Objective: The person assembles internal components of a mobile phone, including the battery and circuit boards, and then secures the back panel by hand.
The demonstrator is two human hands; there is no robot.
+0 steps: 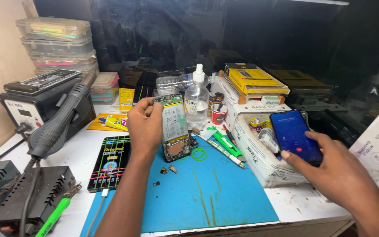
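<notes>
Cluttered repair bench, white-topped, with a blue work mat (207, 193): the left hand (144, 125) curls closed around an opened phone (175, 127), holding it upright above the mat with its battery showing. Small loose parts (168, 169) lie just below that hand. The right hand (330, 164) grips a lit smartphone (295, 136), thumb on its screen. A clear spray bottle (197, 97) stands just beyond the opened phone.
</notes>
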